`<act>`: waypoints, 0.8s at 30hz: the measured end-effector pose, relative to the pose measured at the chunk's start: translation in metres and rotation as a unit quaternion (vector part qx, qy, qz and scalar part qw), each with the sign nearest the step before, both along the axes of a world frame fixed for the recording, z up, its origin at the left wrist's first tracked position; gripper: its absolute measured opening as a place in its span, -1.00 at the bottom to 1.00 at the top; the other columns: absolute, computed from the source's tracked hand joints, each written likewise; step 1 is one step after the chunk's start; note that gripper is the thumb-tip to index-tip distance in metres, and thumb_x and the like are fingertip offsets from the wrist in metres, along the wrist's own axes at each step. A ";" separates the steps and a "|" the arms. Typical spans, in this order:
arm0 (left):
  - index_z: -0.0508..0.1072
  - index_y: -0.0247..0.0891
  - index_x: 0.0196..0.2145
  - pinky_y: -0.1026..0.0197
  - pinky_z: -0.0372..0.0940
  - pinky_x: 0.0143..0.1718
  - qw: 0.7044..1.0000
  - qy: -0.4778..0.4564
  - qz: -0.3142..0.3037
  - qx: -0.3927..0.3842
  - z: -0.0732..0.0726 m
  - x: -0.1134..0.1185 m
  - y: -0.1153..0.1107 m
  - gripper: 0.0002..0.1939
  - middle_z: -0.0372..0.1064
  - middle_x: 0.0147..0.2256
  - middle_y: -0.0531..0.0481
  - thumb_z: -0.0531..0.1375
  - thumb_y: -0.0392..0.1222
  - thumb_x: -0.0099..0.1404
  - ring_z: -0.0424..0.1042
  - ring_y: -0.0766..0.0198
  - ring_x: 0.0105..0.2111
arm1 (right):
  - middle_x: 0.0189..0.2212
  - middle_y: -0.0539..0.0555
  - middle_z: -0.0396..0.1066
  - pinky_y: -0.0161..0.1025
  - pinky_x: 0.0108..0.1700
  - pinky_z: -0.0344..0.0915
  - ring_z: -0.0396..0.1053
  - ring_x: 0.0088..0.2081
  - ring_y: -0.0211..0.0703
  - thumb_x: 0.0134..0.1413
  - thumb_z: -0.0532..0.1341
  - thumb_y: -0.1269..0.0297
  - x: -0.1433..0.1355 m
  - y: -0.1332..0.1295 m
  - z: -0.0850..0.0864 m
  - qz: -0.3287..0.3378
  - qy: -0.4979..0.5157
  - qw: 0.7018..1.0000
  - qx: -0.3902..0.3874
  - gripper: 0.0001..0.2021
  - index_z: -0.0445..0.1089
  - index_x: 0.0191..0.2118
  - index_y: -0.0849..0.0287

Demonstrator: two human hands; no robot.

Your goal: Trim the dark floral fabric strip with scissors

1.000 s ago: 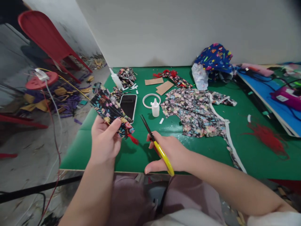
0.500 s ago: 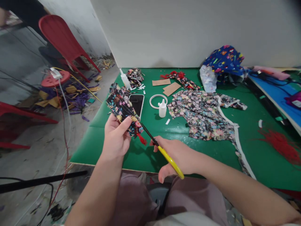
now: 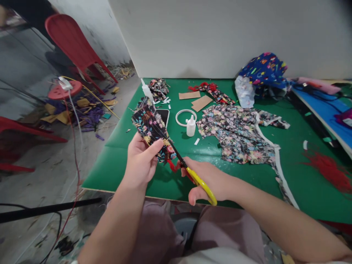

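Observation:
My left hand pinches a folded strip of dark floral fabric with a red tassel hanging at its lower end, held up over the green table. My right hand grips yellow-handled scissors. Their dark blades point up and to the left and lie against the lower edge of the strip. A phone lies flat on the table just behind the strip.
A white ring and a small glue bottle stand mid-table. A large floral cloth spreads to the right, with cardboard pieces, red threads and a blue patterned cloth. Red chairs and floor scraps sit left.
The scissors moved up and left until their blades reached the floral strip. My left hand brought the strip rightward, closer to the scissors.

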State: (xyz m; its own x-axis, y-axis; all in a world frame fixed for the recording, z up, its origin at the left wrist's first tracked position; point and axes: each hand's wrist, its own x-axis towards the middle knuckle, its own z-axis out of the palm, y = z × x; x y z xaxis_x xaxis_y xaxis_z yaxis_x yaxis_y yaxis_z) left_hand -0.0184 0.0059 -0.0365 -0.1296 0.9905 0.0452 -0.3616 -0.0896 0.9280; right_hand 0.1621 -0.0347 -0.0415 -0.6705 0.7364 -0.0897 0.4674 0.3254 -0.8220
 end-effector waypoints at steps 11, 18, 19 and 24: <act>0.47 -0.18 -0.31 0.31 0.41 -0.39 0.999 0.011 -0.037 0.017 -0.005 0.010 -0.006 -0.69 0.51 -0.36 0.06 0.39 -0.33 -0.07 0.47 0.34 -0.44 | -0.37 0.08 0.35 -0.24 -0.42 0.23 0.27 -0.45 -0.20 -0.29 -0.35 -0.53 -0.002 0.001 -0.012 -0.046 0.054 0.997 0.018 -0.12 0.16 -0.20 0.19; 0.47 -0.17 -0.29 0.33 0.41 -0.42 0.998 0.006 -0.068 -0.015 -0.007 0.013 -0.009 -0.66 0.51 -0.37 0.07 0.40 -0.33 -0.08 0.47 0.33 -0.45 | -0.37 0.06 0.35 -0.25 -0.41 0.21 0.28 -0.40 -0.18 -0.25 -0.39 -0.49 0.000 0.000 -0.019 -0.067 0.068 0.995 0.037 -0.15 0.16 -0.22 0.17; 0.47 -0.17 -0.29 0.33 0.41 -0.41 0.997 0.003 -0.071 -0.014 -0.007 0.013 -0.008 -0.65 0.51 -0.37 0.07 0.40 -0.34 -0.07 0.48 0.33 -0.44 | -0.37 0.06 0.35 -0.24 -0.41 0.21 0.28 -0.39 -0.17 -0.25 -0.40 -0.49 0.000 0.000 -0.019 -0.068 0.067 0.995 0.036 -0.14 0.17 -0.22 0.17; 0.48 -0.15 -0.29 0.37 0.42 -0.40 0.997 -0.014 -0.081 0.003 -0.007 0.013 -0.007 -0.69 0.51 -0.36 0.11 0.37 -0.36 -0.02 0.48 0.39 -0.44 | -0.37 0.07 0.36 -0.25 -0.40 0.23 0.29 -0.39 -0.17 -0.27 -0.39 -0.50 -0.002 -0.001 -0.018 -0.067 0.082 0.994 0.025 -0.13 0.18 -0.21 0.17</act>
State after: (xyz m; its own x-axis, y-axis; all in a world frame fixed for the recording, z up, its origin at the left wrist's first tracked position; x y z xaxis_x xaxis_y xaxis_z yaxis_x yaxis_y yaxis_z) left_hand -0.0053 -0.0016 -0.0437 0.0312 0.9983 0.0490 -0.3980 -0.0325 0.9168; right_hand 0.1603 -0.0353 -0.0596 -0.5679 0.8215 0.0518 0.3703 0.3111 -0.8753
